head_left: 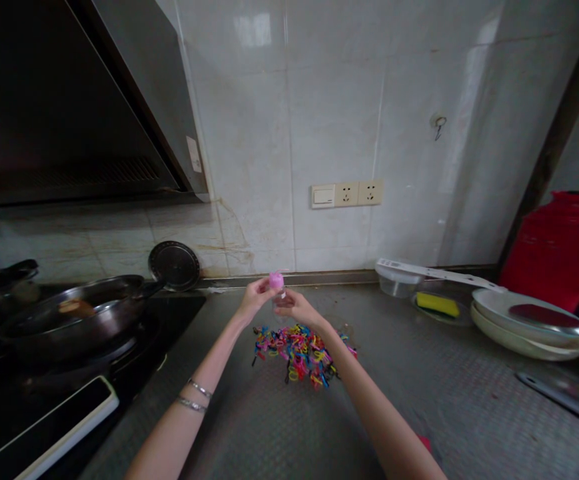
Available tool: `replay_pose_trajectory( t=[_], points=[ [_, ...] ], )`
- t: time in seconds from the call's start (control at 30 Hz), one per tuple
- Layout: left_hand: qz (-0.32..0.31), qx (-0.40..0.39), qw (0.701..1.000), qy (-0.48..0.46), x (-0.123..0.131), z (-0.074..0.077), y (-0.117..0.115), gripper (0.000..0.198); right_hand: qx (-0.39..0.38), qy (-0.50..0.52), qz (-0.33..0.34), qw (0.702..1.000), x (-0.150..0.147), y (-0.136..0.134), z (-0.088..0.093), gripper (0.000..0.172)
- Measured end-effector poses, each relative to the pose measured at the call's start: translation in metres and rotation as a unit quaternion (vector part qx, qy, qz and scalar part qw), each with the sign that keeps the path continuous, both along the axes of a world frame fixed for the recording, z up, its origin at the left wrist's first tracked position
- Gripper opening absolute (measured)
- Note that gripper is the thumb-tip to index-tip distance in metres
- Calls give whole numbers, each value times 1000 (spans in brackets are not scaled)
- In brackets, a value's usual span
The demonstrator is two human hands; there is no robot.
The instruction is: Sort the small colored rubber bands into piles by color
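Both arms reach out over a grey metal counter (279,427). My left hand (253,297) pinches the pink cap (276,279) of a small clear bottle (280,298), fingers closed on it. From the right, my right hand (296,308) is wrapped around the bottle's body. Just below the hands lies a heap of several small colourful rubber bands (299,355) on the counter. Two thin bracelets (195,395) sit on my left wrist.
A stove with a dark wok (76,317) and a pot lid (174,265) stands at the left under a range hood. At the right are stacked white plates (524,327), a yellow sponge (437,305), a clear container (398,280) and a red bin (562,247). Wall sockets (348,194) sit above.
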State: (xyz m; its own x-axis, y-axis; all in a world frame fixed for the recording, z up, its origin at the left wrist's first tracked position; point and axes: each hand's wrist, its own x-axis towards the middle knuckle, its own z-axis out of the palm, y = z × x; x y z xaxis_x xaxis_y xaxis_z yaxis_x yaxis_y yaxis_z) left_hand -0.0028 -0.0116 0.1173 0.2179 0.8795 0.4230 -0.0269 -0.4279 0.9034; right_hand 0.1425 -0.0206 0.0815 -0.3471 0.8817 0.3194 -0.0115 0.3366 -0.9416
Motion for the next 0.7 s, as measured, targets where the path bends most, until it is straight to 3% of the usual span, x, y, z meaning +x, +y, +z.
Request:
replay_pose_trajectory(
  t=[0.2,0.33,0.5,0.7],
  points=[
    [-70,-6,997,29,-1,-4,-2,47,32,-21,-9,999,2,4,-5,37],
    [-104,-25,994,28,-3,-8,-1,56,68,-84,-92,990,2,5,-8,40],
    [-67,-76,995,2,-16,-25,12,50,111,-182,-236,948,2,10,-20,43],
    [-5,-121,993,-2,-32,-50,27,49,107,-213,-310,920,-9,21,-34,45]
  ],
)
